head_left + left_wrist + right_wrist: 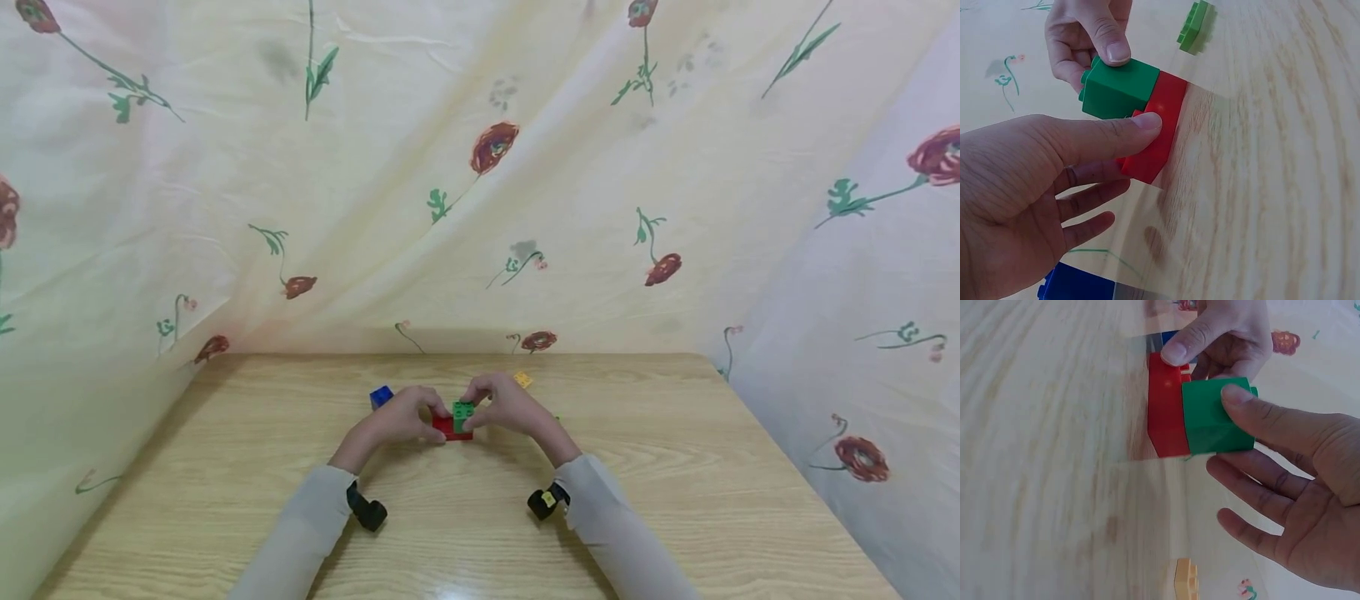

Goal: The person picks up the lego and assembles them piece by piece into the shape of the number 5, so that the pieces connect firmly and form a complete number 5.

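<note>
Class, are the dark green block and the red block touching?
Touching. The right wrist view shows the dark green block sitting on the red block, their faces meeting with no gap.

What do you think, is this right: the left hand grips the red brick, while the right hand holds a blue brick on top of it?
Not quite: the colour on top is wrong. The right hand holds a green brick, as the right wrist view shows; the left hand does grip the red brick beneath it.
</note>
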`<state>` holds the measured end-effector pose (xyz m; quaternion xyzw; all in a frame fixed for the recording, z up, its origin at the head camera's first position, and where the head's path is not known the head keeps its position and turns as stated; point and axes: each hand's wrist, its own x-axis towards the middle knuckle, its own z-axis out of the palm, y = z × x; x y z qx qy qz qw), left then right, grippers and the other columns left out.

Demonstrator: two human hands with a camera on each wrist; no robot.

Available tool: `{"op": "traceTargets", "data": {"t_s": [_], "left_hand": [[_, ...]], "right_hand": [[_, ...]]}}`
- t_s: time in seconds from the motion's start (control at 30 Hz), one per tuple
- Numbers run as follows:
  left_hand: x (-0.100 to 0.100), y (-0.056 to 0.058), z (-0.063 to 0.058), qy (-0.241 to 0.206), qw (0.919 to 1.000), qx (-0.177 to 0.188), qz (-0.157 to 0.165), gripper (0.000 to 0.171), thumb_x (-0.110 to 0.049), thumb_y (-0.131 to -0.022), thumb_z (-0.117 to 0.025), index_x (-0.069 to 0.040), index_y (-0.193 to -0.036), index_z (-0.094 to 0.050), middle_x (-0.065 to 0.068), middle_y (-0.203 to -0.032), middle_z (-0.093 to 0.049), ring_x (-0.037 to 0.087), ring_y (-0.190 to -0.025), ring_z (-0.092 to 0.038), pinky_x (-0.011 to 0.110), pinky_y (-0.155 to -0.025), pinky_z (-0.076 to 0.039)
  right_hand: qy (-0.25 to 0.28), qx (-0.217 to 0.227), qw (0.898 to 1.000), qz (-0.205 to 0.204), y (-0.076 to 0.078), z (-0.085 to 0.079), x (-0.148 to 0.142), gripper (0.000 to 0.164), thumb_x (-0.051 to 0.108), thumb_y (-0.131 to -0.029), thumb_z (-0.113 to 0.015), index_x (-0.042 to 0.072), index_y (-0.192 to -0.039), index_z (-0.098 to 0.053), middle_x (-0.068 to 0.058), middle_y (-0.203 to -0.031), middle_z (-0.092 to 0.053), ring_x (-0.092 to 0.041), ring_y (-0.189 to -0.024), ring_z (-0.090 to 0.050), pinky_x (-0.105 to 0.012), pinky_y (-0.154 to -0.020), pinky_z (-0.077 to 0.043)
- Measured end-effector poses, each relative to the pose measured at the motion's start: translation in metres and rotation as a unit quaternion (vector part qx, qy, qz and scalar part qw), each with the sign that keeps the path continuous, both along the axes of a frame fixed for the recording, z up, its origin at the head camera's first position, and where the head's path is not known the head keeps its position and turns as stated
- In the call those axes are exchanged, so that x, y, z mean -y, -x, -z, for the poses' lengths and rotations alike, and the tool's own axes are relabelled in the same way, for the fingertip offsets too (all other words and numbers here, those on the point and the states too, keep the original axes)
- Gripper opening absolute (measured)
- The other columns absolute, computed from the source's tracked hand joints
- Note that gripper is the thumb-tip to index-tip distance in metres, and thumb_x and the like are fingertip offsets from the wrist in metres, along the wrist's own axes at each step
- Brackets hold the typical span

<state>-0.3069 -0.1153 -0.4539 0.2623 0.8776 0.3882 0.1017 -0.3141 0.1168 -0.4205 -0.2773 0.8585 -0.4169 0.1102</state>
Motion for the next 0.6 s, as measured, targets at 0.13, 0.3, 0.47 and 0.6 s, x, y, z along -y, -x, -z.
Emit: {"op": "traceTargets", "data": {"t_s": [0.13,0.3,0.47,0.6], "left_hand": [[0.0010,0.0003,-0.0044,0.001,1.0000,0.000,-0.001,0.018,-0.012,-0.082,-0.086,-0.014,-0.099,-0.077,-0.001,-0.105,-0.071,0.017,-0.103,-0.062,0.042,-0.094,-0.052],[0.0003,0.0006,-0.0047,-0.005,1.0000,0.003,0.005,0.020,-0.011,-0.082,-0.086,-0.012,-0.099,-0.077,0.001,-0.106,-0.071,0.018,-0.102,-0.061,0.042,-0.092,-0.052],[-0.0016,-0.0024,-0.0028,-0.004,0.9999,0.013,0.000,0.020,-0.011,-0.081,-0.086,-0.012,-0.099,-0.076,0.000,-0.107,-0.071,0.018,-0.103,-0.060,0.043,-0.094,-0.051],[-0.0014,-0.0042,-0.0030,0.003,1.0000,0.006,-0.001,0.021,-0.011,-0.082,-0.086,-0.012,-0.100,-0.076,0.000,-0.107,-0.071,0.018,-0.104,-0.061,0.045,-0.096,-0.051]], "right_hand": [[0.016,0.011,1.000,0.003,0.0008,-0.0026,0.0010,0.022,0.007,-0.078,-0.088,0.008,-0.098,-0.077,-0.003,-0.096,-0.076,-0.014,-0.095,-0.068,-0.040,-0.090,-0.054],[0.024,0.012,1.000,0.013,-0.0014,-0.0018,-0.0002,0.023,0.007,-0.077,-0.088,0.008,-0.097,-0.077,-0.004,-0.095,-0.076,-0.015,-0.093,-0.068,-0.035,-0.086,-0.052],[0.004,0.002,1.000,0.014,-0.0055,0.0017,-0.0006,0.024,0.010,-0.079,-0.088,0.009,-0.099,-0.075,-0.001,-0.096,-0.075,-0.014,-0.094,-0.067,-0.037,-0.090,-0.050],[-0.009,-0.010,1.000,0.003,-0.0068,0.0020,0.0002,0.025,0.010,-0.080,-0.087,0.009,-0.101,-0.072,0.000,-0.098,-0.073,-0.013,-0.095,-0.065,-0.041,-0.092,-0.051]]}}
